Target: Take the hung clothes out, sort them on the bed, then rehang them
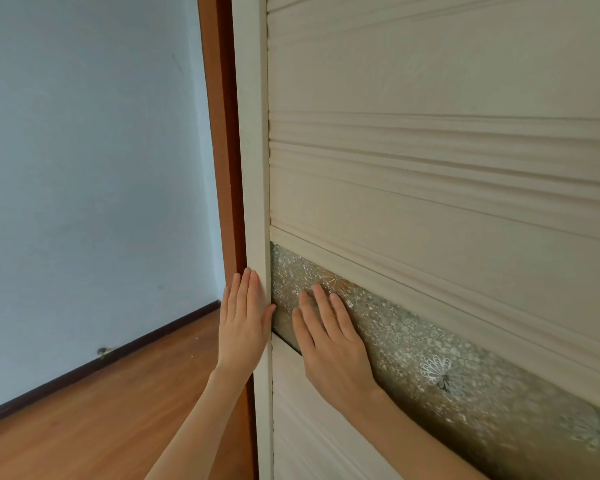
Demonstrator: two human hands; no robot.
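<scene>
Against the cream wardrobe door (430, 81), left hand (245, 317) and right hand (329, 337) press flat, fingers spread and holding nothing, probably to slide it.

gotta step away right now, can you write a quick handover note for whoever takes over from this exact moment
Left hand: open, flat on the cream vertical edge frame of the wardrobe door, fingers up, holding nothing.
Right hand: open, palm flat on the patterned glass strip set across the door, holding nothing.
Things: the door looks shut against the orange-brown side panel. No clothes, hangers or bed in view.
Done: nothing visible yet.
Left: probably slide the door open, take the hung clothes out, sort them on the bed, rehang them.
</scene>
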